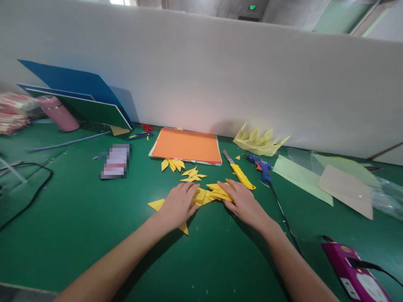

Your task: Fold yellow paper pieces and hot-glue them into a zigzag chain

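Observation:
Folded yellow paper pieces (206,197) lie in a row on the green tabletop between my two hands. My left hand (179,202) curls over the left end, its fingers closed around a yellow folded piece. Pointed yellow paper tips (156,204) stick out from beneath that hand. With thumb and fingers, my right hand (242,201) grips a bunch of yellow folded strips (219,191) at the right end. Beyond the hands are two small groups of pointed yellow paper pieces, one fanned cluster (173,164) and one loose cluster (193,174).
A stack of coloured paper (189,144) lies behind. To its right are a yellow utility knife (242,175), a blue glue gun (262,167) with its cord, and a pale yellow paper crown shape (258,141). A purple power strip (355,270) sits front right; a pink bottle (59,113) leans left.

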A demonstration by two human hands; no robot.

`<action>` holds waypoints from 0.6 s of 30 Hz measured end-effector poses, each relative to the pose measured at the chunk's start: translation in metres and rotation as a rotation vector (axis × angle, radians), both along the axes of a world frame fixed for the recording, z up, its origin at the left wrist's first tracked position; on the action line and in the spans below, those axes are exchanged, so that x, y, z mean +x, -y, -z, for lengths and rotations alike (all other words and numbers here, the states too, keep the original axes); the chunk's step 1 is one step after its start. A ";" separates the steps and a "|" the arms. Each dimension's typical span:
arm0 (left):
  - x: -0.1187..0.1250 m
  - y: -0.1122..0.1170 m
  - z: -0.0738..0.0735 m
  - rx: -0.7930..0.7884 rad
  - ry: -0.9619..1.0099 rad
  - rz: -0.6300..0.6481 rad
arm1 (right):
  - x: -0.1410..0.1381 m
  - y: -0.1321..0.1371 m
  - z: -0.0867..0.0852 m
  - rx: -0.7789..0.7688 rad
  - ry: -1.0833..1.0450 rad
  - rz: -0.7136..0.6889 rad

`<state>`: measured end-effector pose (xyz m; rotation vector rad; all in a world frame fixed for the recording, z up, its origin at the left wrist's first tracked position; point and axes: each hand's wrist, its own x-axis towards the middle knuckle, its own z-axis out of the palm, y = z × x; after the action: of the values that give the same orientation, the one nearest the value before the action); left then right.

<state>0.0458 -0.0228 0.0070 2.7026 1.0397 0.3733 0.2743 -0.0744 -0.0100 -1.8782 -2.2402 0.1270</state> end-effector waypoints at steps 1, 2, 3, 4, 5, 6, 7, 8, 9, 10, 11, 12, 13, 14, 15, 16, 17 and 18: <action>0.002 0.000 0.003 0.003 -0.001 0.024 | 0.002 0.001 0.002 0.027 0.015 0.010; 0.003 0.000 0.005 0.003 0.002 0.052 | 0.003 0.002 0.004 0.060 0.028 0.027; 0.002 0.001 0.007 -0.002 0.011 0.075 | 0.005 0.002 0.007 0.093 0.036 0.047; 0.001 0.001 0.008 -0.011 0.021 0.092 | 0.006 0.001 0.009 0.123 0.039 0.071; -0.001 0.002 0.008 -0.024 0.033 0.107 | 0.006 -0.001 0.011 0.147 0.039 0.097; -0.003 0.002 0.008 -0.040 0.044 0.121 | 0.006 -0.003 0.012 0.163 0.036 0.125; -0.005 0.003 0.007 -0.058 0.052 0.135 | 0.005 -0.005 0.012 0.171 0.033 0.152; -0.006 0.003 0.006 -0.072 0.060 0.149 | 0.003 -0.007 0.010 0.173 0.030 0.176; -0.007 0.004 0.005 -0.083 0.066 0.163 | 0.001 -0.008 0.008 0.174 0.027 0.188; -0.008 0.005 0.004 -0.087 0.074 0.175 | -0.003 -0.008 0.004 0.178 0.023 0.185; -0.009 0.006 0.002 -0.086 0.080 0.183 | -0.007 -0.007 -0.001 0.184 0.014 0.160; -0.010 0.006 0.000 -0.082 0.087 0.184 | -0.012 -0.005 -0.006 0.198 -0.002 0.114; -0.011 0.007 -0.002 -0.078 0.093 0.179 | -0.018 -0.003 -0.011 0.212 -0.028 0.058; -0.013 0.006 -0.005 -0.076 0.098 0.167 | -0.024 0.000 -0.016 0.225 -0.058 0.007; -0.015 0.005 -0.008 -0.080 0.102 0.150 | -0.029 0.002 -0.020 0.232 -0.088 -0.036; -0.019 0.004 -0.011 -0.084 0.112 0.119 | -0.035 0.003 -0.022 0.233 -0.119 -0.060; -0.023 0.002 -0.015 -0.089 0.125 0.083 | -0.039 0.003 -0.023 0.230 -0.161 -0.088; -0.028 0.000 -0.018 -0.098 0.133 0.035 | -0.043 0.002 -0.024 0.219 -0.207 -0.119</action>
<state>0.0175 -0.0229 0.0250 2.5667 0.9468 0.4758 0.2309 -0.0762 0.0136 -1.5464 -2.1296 0.0863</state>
